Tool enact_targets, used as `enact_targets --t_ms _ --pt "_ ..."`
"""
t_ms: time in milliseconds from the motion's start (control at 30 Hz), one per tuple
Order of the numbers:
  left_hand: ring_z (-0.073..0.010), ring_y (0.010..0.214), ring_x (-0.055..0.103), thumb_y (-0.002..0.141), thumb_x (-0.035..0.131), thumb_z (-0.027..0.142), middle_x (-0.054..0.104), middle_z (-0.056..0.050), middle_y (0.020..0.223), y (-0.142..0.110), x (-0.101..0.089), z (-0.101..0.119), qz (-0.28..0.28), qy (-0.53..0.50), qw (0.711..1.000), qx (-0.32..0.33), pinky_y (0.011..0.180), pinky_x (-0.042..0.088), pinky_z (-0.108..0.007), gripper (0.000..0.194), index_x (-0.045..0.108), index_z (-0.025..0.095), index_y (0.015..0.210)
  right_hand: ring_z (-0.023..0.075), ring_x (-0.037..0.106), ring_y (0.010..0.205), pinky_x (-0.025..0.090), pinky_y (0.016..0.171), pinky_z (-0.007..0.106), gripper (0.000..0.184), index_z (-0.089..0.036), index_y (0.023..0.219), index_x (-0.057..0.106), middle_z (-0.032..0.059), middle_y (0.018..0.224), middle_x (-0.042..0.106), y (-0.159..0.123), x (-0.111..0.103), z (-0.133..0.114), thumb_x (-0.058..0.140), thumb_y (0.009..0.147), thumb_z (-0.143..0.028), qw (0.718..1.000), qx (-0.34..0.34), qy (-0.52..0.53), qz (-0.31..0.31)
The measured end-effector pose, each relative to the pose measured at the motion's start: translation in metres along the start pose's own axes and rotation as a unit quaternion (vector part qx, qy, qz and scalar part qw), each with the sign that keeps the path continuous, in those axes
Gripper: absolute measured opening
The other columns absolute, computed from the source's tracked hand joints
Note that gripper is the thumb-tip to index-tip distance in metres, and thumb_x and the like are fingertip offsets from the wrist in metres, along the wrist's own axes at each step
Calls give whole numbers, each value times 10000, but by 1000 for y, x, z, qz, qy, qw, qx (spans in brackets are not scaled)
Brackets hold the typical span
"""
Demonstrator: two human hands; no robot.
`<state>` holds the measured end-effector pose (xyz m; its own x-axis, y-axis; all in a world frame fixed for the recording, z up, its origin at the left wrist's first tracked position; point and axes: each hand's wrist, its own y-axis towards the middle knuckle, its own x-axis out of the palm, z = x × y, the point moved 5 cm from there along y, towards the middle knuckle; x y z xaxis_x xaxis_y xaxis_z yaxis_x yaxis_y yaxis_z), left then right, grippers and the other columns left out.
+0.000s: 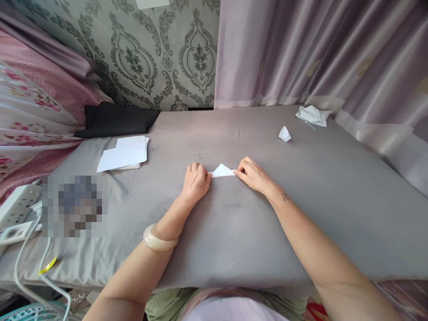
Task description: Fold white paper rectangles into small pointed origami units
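Observation:
A small white paper folded into a triangle lies flat on the grey cloth-covered table. My left hand has its fingers curled and presses the triangle's left corner. My right hand pinches the right corner with its fingertips. A pale bangle sits on my left wrist.
A stack of white sheets lies at the left, a black cloth behind it. A small folded paper piece and crumpled white papers rest at the back right. A power strip with cables is at the left edge.

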<state>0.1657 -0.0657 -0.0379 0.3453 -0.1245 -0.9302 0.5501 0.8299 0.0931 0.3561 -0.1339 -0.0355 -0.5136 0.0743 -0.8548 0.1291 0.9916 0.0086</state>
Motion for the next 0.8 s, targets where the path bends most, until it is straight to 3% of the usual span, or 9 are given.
enact_targets --t_ms 100,167,267,333,433,533,633,800 --pt "-275 969 453 914 432 221 531 -139 1133 -2 -1 6 8 19 999 38 830 393 -397 245 544 148 1120 131 530 735 393 667 273 192 -216 791 508 18 979 533 -1 0 3 507 893 -379 1000 -5 8 17" --pt "-272 1001 447 928 374 168 526 -110 1199 -4 0 13 12 49 994 99 825 372 -391 298 546 205 1168 131 533 739 399 673 270 179 -220 811 516 13 973 533 0 1 5 522 890 -380 1000 -11 15 25" --pt "-249 1013 468 944 314 124 578 -84 1153 -6 2 24 -6 88 976 198 828 347 -376 350 584 231 1139 137 545 752 411 683 273 151 -218 847 544 19 987 545 -1 1 5 532 892 -362 999 -16 11 29" --pt "-231 980 499 954 317 139 607 -89 1088 -8 3 28 -22 104 967 230 831 342 -368 333 607 211 1102 161 556 804 419 707 287 116 -213 921 571 43 1019 562 -4 1 -3 509 907 -309 998 -24 -22 45" --pt "-225 929 530 958 334 161 620 -98 1027 -10 1 32 -34 131 962 236 834 344 -368 314 628 190 1064 212 534 965 409 820 328 286 -202 1066 594 93 1096 581 -14 5 -32 360 927 -114 985 -86 -122 87" --pt "-226 919 547 948 351 153 619 -103 1012 -12 -2 36 -39 147 959 237 840 354 -367 299 643 176 1005 230 521 998 411 874 347 359 -184 1125 592 111 1106 592 -25 21 -64 307 930 -85 973 -153 -156 68" --pt "-227 910 559 929 394 155 616 -106 999 -15 -5 38 -56 149 961 227 823 383 -356 260 653 165 938 241 533 997 435 873 357 356 -153 1157 577 129 1079 589 -32 32 -78 291 948 -122 977 -143 -150 51" --pt "-249 941 567 906 411 140 615 -124 1025 -19 -4 38 -82 144 970 178 831 432 -363 254 655 144 977 264 516 1083 459 896 378 379 -127 1299 480 147 1183 563 -40 34 -81 333 967 -236 983 -134 -117 51"
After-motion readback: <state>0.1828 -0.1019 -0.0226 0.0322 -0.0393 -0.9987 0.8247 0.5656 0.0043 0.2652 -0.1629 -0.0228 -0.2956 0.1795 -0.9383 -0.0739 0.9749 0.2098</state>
